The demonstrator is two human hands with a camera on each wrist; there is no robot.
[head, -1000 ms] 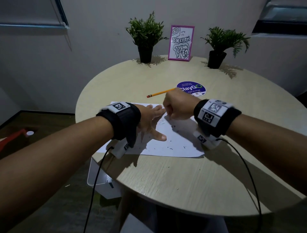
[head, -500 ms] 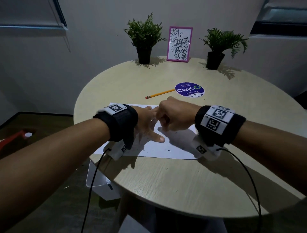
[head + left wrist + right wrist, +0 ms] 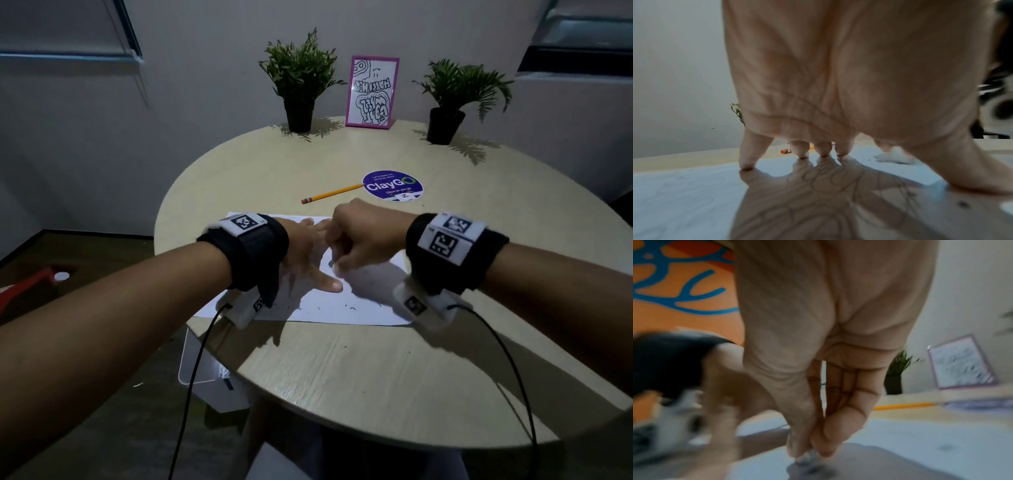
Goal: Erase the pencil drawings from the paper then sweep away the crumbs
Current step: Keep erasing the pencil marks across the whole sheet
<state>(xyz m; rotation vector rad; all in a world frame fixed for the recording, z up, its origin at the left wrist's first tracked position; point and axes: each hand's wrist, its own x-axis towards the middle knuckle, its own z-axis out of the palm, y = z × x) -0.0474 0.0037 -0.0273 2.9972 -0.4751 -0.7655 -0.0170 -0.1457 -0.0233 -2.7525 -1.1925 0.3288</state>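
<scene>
The paper (image 3: pixel 342 308) lies at the desk's (image 3: pixel 376 377) near-left edge. The left hand (image 3: pixel 305 253) presses it with straight, spread fingers. The right hand's (image 3: pixel 359 236) fingers pinch a small white eraser (image 3: pixel 807 457) against the sheet, crumbs (image 3: pixel 349 305) scattered nearby.

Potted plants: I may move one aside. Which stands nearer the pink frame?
The left plant, standing close beside the pink frame; the right plant stands farther off.
</scene>
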